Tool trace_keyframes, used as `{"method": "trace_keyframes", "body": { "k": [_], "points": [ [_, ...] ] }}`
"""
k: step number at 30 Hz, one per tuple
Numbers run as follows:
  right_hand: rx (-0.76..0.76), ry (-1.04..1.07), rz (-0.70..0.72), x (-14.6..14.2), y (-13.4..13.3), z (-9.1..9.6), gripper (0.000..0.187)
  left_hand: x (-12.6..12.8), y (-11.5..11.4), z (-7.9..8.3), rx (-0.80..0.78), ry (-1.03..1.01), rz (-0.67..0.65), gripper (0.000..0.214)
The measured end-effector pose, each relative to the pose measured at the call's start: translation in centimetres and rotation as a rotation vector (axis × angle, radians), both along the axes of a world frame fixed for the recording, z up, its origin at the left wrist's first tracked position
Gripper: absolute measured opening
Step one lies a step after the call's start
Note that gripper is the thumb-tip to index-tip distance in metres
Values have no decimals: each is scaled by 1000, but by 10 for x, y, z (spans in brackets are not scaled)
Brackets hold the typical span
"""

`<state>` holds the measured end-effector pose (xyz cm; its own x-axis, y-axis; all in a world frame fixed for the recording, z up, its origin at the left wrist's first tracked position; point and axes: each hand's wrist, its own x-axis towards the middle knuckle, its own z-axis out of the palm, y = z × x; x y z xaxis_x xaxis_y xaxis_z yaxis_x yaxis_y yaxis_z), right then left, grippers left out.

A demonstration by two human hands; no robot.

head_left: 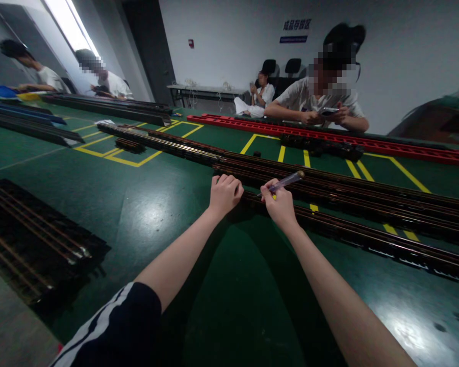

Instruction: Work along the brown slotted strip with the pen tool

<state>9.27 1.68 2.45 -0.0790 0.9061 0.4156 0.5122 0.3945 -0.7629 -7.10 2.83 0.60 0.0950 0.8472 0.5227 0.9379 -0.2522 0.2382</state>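
Note:
My right hand (pixel 280 205) is closed around a screwdriver (pixel 286 181) with a clear purplish handle. The tool is tilted, its handle end up to the right and its thin shaft pointing down at a long dark rail (pixel 340 228). My left hand (pixel 225 194) curls its fingers over the left end of this rail, and the fingertips are partly hidden. Just behind both hands lies a bundle of similar dark rails (pixel 371 201) with coppery metal strips along them. The point where the screwdriver's tip meets the rail is too dark to make out.
The green table (pixel 153 219) bears yellow tape outlines (pixel 137 164). More dark rails (pixel 26 239) lie at the left edge. A long red rail frame (pixel 398 148) runs across the far side, where a person (pixel 329 97) holds a phone. Other people sit farther back.

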Motion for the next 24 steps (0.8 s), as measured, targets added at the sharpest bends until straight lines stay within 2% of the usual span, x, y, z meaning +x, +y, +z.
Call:
{"method": "trace_keyframes", "body": {
  "k": [9,19,24],
  "points": [
    [44,-56,-22,9,-2,-1,30,2,-1,2,-32,141,-167,44],
    [-12,1,-38,13,-9,5,25,3,-5,4,-111,199,-284,38],
    [-48,-7,-70,14,-12,9,22,3,-6,4,-122,220,-345,42]
  ]
}}
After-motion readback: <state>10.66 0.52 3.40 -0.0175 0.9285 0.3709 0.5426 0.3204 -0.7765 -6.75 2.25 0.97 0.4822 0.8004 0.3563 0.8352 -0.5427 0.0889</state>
